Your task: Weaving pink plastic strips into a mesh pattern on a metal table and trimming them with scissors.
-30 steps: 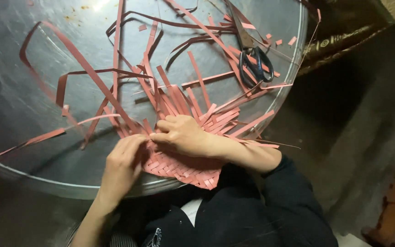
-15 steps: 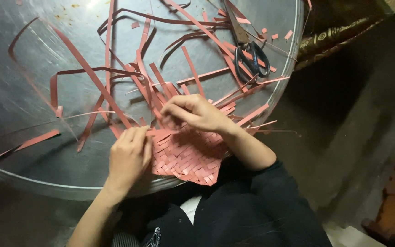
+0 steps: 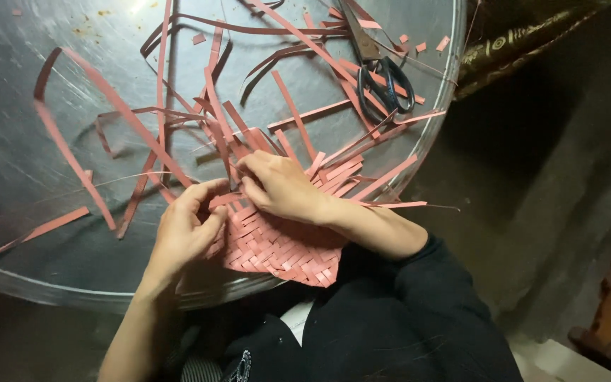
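- The woven pink mat (image 3: 277,247) lies at the near edge of the round metal tray (image 3: 22,106), partly overhanging it.
- The left hand (image 3: 185,230) presses on the mat's left edge, fingers curled narrow; whether it pinches a strip I cannot tell.
- The right hand (image 3: 284,187) rests on the weave's far edge, fingertips closed on a loose pink strip (image 3: 213,117) running away from the person.
- Black-handled scissors (image 3: 380,78) lie well apart, nearer the right hand.
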